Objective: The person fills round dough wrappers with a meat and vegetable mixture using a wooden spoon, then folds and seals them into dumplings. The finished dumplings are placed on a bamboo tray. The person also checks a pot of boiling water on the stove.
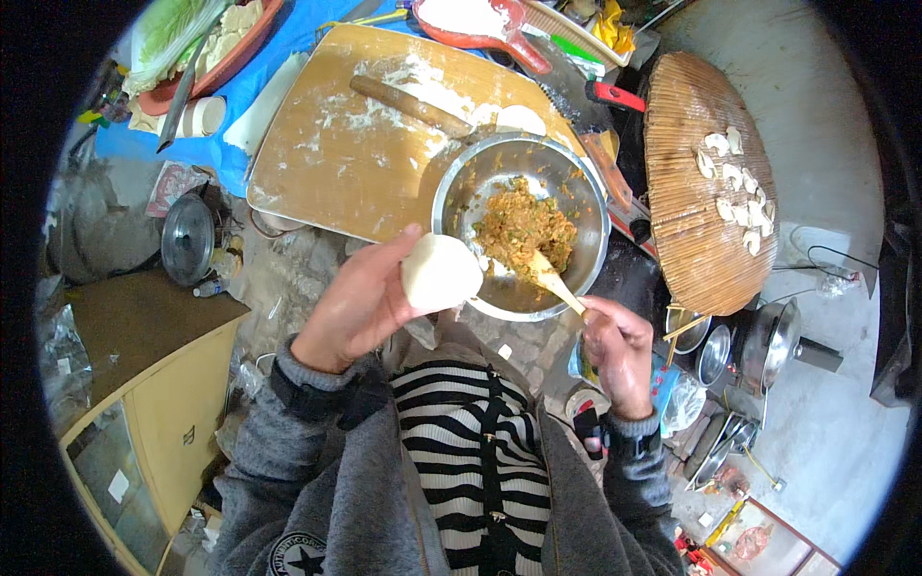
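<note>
My left hand [364,299] holds a round dough wrapper [441,273] at the near left rim of a steel bowl [594,277]. In my right hand [618,349] is the handle of a wooden spoon [558,286], its tip in the chopped orange-brown filling [522,223] in the bowl. Behind the bowl, a floured wooden board [310,151] carries a rolling pin [410,106] and another pale wrapper [520,120]. Several white dumplings [753,214] lie at the right on a round woven stalk tray [677,173].
A red scoop of flour [529,54] sits behind the board. Far left, an orange basin [241,54] holds cabbage [176,43], with a knife blade [176,108] across its edge. Steel pans [778,342] stand right, and a cabinet [180,389] stands left.
</note>
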Motion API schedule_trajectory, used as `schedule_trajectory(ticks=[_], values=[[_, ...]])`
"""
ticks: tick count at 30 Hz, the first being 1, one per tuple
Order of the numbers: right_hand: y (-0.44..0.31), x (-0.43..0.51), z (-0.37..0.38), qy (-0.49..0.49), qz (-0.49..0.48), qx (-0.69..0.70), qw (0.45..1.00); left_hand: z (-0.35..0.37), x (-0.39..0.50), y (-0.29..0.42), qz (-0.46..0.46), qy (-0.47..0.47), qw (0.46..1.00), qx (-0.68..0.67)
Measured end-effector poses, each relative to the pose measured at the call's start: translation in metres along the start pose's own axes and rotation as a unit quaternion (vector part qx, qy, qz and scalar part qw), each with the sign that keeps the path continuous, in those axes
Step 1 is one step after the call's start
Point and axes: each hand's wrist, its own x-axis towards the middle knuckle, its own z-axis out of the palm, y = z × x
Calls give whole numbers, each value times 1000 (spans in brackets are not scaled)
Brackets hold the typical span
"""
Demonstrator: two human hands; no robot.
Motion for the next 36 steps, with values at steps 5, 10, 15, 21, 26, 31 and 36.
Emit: schedule_trajectory(ticks=[5, 10, 15, 21, 26, 31, 36], values=[[-8, -22, 24, 42, -281, -226, 932, 35, 21, 2, -6, -61, 993, -100], [-2, -24, 36, 72, -427, -368, 823, 54, 25, 6, -47, -38, 969, -239], [-10, -30, 28, 57, -427, -473, 769, 40, 29, 10, -33, -102, 979, -174], [-45, -36, 18, 61, -442, -429, 785, 28, 26, 8, 2, -84, 989, -118], [-45, -25, 32, -25, -390, -483, 784, 32, 24, 7, 6, -87, 992, -94], [-36, -29, 17, 39, -319, -338, 885, 14, 15, 12, 57, 1, 995, -82], [-9, -11, 16, 24, -250, -347, 904, -7, -5, 18, 77, 57, 993, -71]])
